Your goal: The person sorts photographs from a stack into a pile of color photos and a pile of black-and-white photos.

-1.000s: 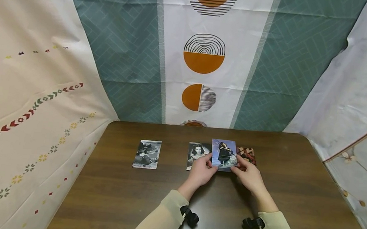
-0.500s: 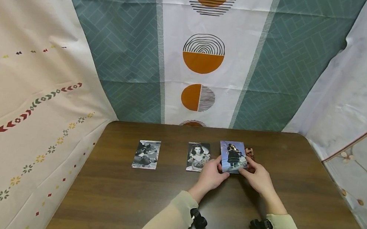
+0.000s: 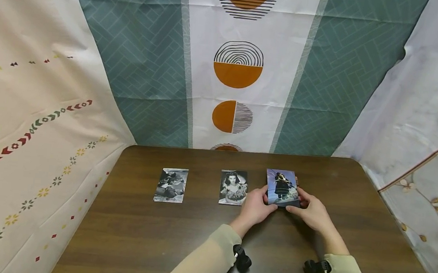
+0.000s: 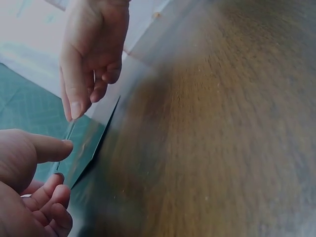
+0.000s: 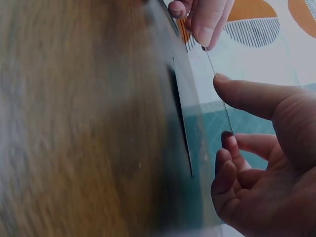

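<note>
Both hands pinch a colour picture card (image 3: pixel 281 184) by its sides; a dark-clothed figure stands against blue on it. My left hand (image 3: pixel 254 208) holds the left edge, and my right hand (image 3: pixel 313 213) has the right. Seen nearly edge-on in the right wrist view, the held card (image 5: pixel 211 61) hovers just above another card (image 5: pixel 186 136) lying on the table. From the head, that lower card is mostly covered, with a reddish sliver and a dark lower strip showing. A black-and-white portrait card (image 3: pixel 233 187) lies just left of my left hand.
Another black-and-white card (image 3: pixel 171 185) lies farther left on the brown wooden table (image 3: pixel 192 236). Patterned cloths hang around it, with a green and white one (image 3: pixel 151 58) behind the back edge.
Both hands have carried the colour card to the right, off the portrait card's edge and over the reddish card, which is now nearly covered. The two black-and-white cards stay put.
</note>
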The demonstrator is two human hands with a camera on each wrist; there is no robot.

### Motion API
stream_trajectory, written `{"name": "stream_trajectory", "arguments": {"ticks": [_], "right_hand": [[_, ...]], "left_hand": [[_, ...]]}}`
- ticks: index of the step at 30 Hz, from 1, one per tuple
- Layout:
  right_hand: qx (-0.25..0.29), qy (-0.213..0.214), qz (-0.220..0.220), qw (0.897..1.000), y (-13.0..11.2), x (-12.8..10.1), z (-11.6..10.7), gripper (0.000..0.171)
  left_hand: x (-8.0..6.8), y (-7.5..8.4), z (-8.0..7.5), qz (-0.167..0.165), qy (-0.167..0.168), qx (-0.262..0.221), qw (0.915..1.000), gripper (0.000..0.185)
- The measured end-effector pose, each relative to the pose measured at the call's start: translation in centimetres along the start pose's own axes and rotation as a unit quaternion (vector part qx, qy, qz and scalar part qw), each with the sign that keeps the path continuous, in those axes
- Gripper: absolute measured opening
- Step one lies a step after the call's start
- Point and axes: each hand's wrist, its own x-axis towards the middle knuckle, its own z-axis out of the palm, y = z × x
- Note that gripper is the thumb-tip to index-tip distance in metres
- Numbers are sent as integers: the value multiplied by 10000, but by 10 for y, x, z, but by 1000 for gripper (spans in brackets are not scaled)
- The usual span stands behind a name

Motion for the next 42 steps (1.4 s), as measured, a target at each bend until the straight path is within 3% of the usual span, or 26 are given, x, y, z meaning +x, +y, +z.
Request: {"name": "stream_trajectory", "arguments": {"ticks": [5, 11, 23, 29, 36, 42], "right_hand": [[-65, -26, 36, 10000, 8, 1, -4, 86], [-184, -200, -58, 9996, 16, 2, -9, 88], [-28, -268, 254, 9993, 29, 7, -7, 89], [-173, -305, 193, 9992, 31, 10, -8, 89], [-423, -256, 102, 9987, 31, 10, -5, 89], [-452, -263, 252, 9983, 30, 9, -4, 91]], "left_hand": [[2, 6, 6, -140, -85, 43, 9999, 69], [2, 16, 13, -324, 35, 263, 9991, 61], [7, 18, 22, -363, -9, 871, 9955, 57], [9, 21, 24, -458, -51, 1184, 9919, 60], [12, 22, 26, -563, -53, 1322, 9896, 50], [13, 21, 28, -578, -54, 1444, 9878, 56]]}}
